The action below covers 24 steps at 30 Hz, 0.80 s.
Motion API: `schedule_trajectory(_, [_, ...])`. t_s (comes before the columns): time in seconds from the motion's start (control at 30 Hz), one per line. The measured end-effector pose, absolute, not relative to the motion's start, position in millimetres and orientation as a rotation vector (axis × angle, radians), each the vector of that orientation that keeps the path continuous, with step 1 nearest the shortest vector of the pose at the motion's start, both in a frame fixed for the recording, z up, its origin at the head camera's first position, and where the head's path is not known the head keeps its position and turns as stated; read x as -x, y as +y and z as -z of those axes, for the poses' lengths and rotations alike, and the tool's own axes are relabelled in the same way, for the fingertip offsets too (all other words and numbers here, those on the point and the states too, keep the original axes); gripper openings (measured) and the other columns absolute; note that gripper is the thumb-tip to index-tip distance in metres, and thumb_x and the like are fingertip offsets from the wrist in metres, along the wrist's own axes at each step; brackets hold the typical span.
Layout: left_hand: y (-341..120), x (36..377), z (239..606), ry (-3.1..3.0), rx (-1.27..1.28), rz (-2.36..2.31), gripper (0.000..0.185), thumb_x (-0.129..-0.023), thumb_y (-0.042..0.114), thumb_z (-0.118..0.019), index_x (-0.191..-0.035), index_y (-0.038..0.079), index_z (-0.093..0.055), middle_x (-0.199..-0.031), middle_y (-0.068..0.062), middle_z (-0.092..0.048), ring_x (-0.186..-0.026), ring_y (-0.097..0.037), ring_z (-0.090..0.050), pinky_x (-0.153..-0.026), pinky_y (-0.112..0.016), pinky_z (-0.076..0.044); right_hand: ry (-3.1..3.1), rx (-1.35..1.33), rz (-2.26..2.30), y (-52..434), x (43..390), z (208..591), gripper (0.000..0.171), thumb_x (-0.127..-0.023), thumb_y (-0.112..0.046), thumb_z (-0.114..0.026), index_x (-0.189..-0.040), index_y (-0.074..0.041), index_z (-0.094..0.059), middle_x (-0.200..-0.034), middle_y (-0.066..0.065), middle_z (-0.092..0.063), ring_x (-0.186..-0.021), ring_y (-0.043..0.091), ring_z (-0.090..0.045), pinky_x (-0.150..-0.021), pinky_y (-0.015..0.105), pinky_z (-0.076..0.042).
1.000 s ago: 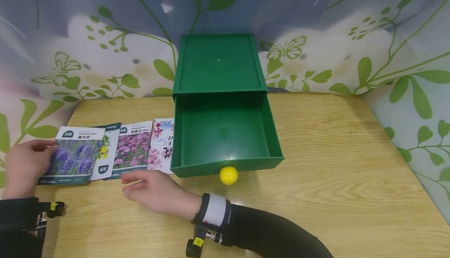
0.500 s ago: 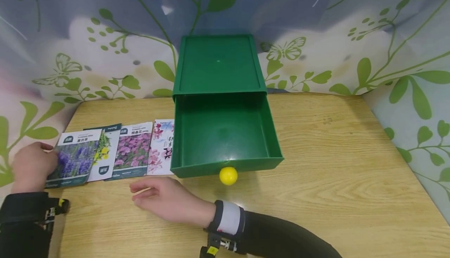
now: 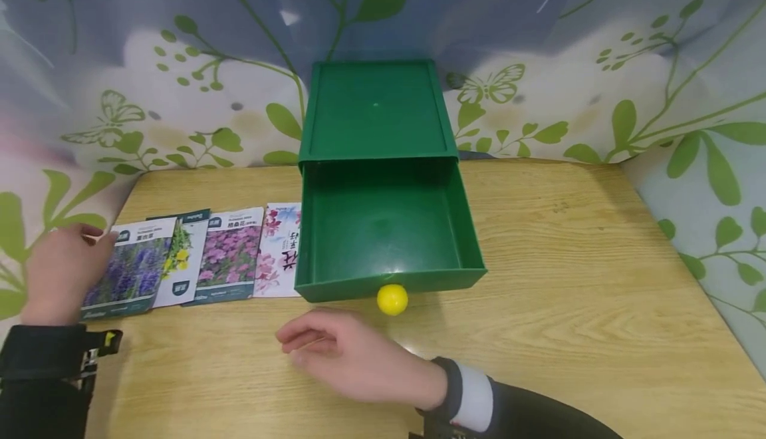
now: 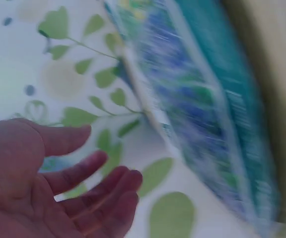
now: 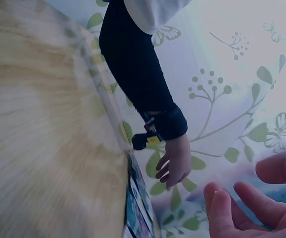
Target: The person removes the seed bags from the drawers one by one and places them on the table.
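Observation:
Several flower seed packets lie side by side on the wooden table point(image 3: 568, 279): a lavender packet point(image 3: 128, 269), a yellow-flower packet point(image 3: 181, 259), a pink-flower packet point(image 3: 227, 256) and a white-and-pink packet point(image 3: 280, 249). My left hand point(image 3: 62, 269) sits at the lavender packet's left edge. In the left wrist view its fingers point(image 4: 98, 191) are loose and apart from the blurred packet point(image 4: 207, 124). My right hand point(image 3: 338, 349) hovers palm down over the table, fingers relaxed, just in front of the yellow knob point(image 3: 392, 298). It holds nothing.
A green box point(image 3: 376, 110) stands at the back with its drawer point(image 3: 389, 284) pulled out and empty, right beside the white-and-pink packet. A leaf-patterned cloth point(image 3: 598, 60) hangs behind and at both sides. Bare wood lies to the right of the drawer.
My right hand has drawn back to the right, from below the pink packet to below the yellow knob. The left hand has nudged the lavender packet a little rightward.

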<state>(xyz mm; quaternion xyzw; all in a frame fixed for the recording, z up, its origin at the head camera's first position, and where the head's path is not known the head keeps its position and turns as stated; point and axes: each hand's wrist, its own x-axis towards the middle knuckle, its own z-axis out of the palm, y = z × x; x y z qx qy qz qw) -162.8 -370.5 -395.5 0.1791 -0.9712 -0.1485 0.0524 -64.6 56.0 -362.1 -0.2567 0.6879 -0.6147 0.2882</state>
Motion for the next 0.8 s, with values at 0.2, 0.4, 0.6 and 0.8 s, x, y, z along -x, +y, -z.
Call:
schedule_trajectory(0.2, [-344.4, 171.8, 375.5, -2.931, -0.341, 0.548, 0.054, -0.104, 0.040, -0.047, -0.121, -0.010, -0.054, -0.112, -0.032, -0.057, -0.085, -0.044, -0.057, -0.061, -0.046, -0.042, 2.113, 0.847, 1.514, 83.9, 54.7, 352.5, 0.014, -0.100, -0.015, -0.062, -0.113, -0.016, -0.069, -0.106, -0.014, -0.065, -0.096, 0.000, -0.060, -0.089, 0.022, -0.049])
schedule_trajectory(0.4, [-297.4, 177.1, 349.9, -2.841, -0.091, 0.781, 0.053, -0.102, 0.045, -0.049, -0.126, -0.001, -0.058, -0.123, -0.027, -0.058, -0.107, -0.046, -0.056, -0.075, -0.054, -0.045, 2.588, 1.177, 1.243, 105.6, 43.9, 347.7, 0.011, -0.099, -0.015, -0.063, -0.108, -0.014, -0.069, -0.102, -0.009, -0.066, -0.090, 0.002, -0.059, -0.085, 0.016, -0.048])
schedule_trajectory(0.6, [-245.7, 174.0, 330.9, -2.700, 0.105, 1.017, 0.050, -0.102, 0.045, -0.053, -0.134, 0.007, -0.057, -0.134, -0.016, -0.054, -0.118, -0.036, -0.054, -0.090, -0.042, -0.045, 2.951, 1.470, 1.043, 123.5, 39.3, 345.6, 0.019, -0.103, -0.021, -0.054, -0.101, -0.012, -0.071, -0.092, -0.007, -0.068, -0.077, 0.005, -0.061, -0.073, 0.017, -0.051])
schedule_trajectory(0.8, [-203.1, 172.4, 322.1, -2.546, 0.355, 1.170, 0.035, -0.102, 0.028, -0.059, -0.134, 0.013, -0.060, -0.134, -0.005, -0.055, -0.119, -0.027, -0.056, -0.084, -0.015, -0.043, 3.190, 1.681, 1.050, 132.8, 44.4, 343.0, 0.027, -0.104, -0.020, -0.048, -0.095, -0.008, -0.071, -0.086, -0.001, -0.067, -0.072, 0.012, -0.063, -0.068, 0.024, -0.055])
